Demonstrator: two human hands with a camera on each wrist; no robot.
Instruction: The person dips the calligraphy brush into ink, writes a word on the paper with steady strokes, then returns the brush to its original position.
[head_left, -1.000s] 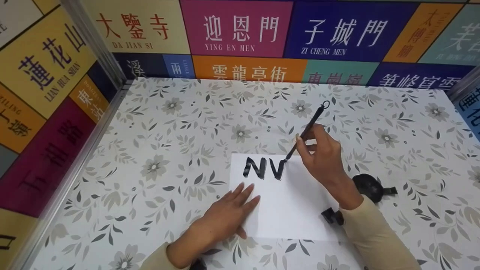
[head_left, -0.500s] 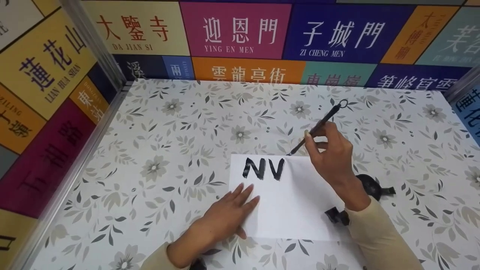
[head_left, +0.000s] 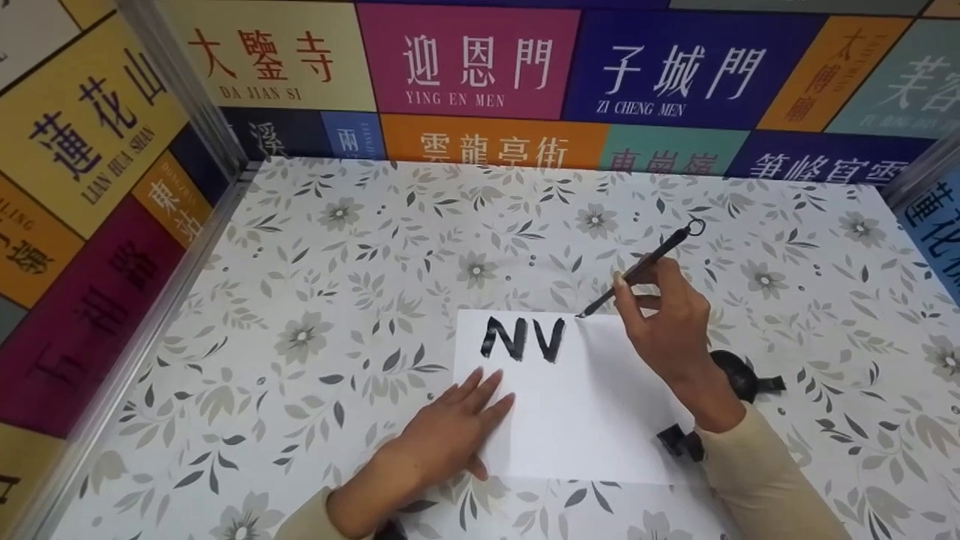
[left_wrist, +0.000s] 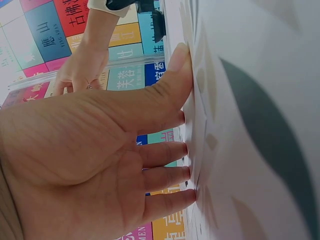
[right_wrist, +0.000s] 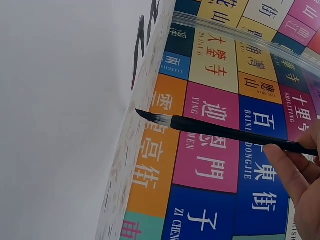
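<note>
In the head view, the right hand [head_left: 669,326] pinches a black brush [head_left: 636,268], tip near the top edge of a white sheet [head_left: 577,420], right of the painted NV [head_left: 516,340]; the left hand [head_left: 448,426] lies at the sheet's left edge. In the left wrist view, its fingers [left_wrist: 167,175] extend straight, gripping nothing. In the right wrist view, fingers [right_wrist: 290,172] hold the brush.

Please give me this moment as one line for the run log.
right grip: holds brush, tip near far edge of paper | left grip: rests on paper's left side | on paper: black N, black V
</note>
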